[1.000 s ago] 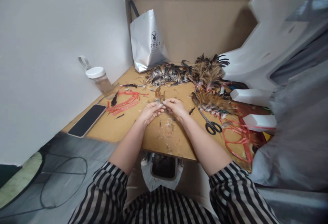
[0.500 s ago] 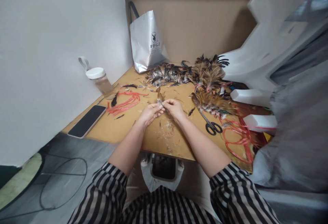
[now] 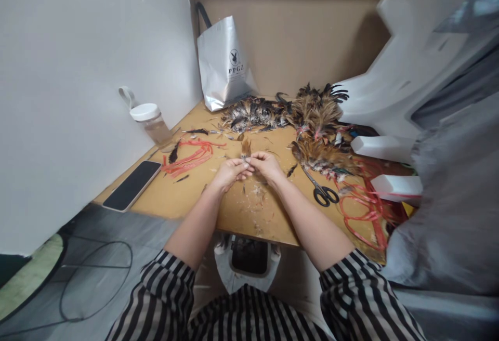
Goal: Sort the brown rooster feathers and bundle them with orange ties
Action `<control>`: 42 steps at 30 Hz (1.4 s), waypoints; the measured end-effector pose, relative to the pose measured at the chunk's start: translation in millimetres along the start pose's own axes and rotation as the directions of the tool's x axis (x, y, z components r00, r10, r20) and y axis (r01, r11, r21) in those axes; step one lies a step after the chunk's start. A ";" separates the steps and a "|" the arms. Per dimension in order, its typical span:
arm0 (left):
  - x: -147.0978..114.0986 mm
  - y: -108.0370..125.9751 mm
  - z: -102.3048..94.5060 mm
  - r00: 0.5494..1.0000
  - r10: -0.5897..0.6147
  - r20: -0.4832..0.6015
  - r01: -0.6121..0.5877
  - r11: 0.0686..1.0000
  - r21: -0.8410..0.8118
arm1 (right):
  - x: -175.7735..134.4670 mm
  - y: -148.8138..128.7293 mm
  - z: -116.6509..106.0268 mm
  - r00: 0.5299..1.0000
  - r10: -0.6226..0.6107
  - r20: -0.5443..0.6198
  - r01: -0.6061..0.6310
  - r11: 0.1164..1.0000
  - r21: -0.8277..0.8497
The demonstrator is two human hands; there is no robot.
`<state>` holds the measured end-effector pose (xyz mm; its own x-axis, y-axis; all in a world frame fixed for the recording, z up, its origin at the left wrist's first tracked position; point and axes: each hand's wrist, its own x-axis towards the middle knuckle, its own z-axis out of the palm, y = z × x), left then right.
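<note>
A small bunch of brown feathers (image 3: 246, 147) stands up between my fingertips over the middle of the table. My left hand (image 3: 231, 173) pinches its base from the left, and my right hand (image 3: 267, 165) closes on the same base from the other side. The fingers hide the lower ends of the feathers. Beyond my hands lies a loose heap of dark and white feathers (image 3: 255, 112). To the right are brown feather bunches (image 3: 317, 109), with another bunch (image 3: 325, 156) nearer to me. Black-handled scissors (image 3: 325, 195) rest right of my right forearm.
Red plastic strips (image 3: 193, 155) lie at the left, and a red tangle of strips (image 3: 364, 211) at the right. A phone (image 3: 132, 185) and a lidded jar (image 3: 154, 122) stand near the left wall. A silver bag (image 3: 222, 65) leans at the back; a white plastic frame (image 3: 390, 76) borders the right.
The feather bunch in my fingers now looks more upright and fuller at the top. My hands have shifted only slightly; the things on the table stay put.
</note>
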<state>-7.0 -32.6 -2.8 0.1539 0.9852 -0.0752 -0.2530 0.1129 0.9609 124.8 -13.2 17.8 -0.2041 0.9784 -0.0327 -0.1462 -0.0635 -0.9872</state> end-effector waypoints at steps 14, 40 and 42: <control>1.5 -1.7 0.5 0.997 0.015 -0.070 -0.017 0.999 -0.027 | 6.7 4.3 -7.4 0.999 -0.028 0.019 0.030 0.991 -0.133; 6.2 -4.7 -10.4 0.996 -0.033 -0.085 0.017 0.984 -0.180 | 8.7 1.0 -19.5 0.992 0.026 0.127 -0.012 0.994 -0.109; 5.3 -5.0 -10.0 0.998 -0.041 -0.055 0.031 0.986 -0.163 | 8.4 2.5 -17.2 0.992 0.005 0.130 0.008 0.995 -0.096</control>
<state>-14.5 -26.7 -10.7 0.1116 0.9854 -0.1286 -0.4006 0.1630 0.9016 139.4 -1.8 12.4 -0.3285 0.9444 -0.0169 -0.0538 -0.0366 -0.9979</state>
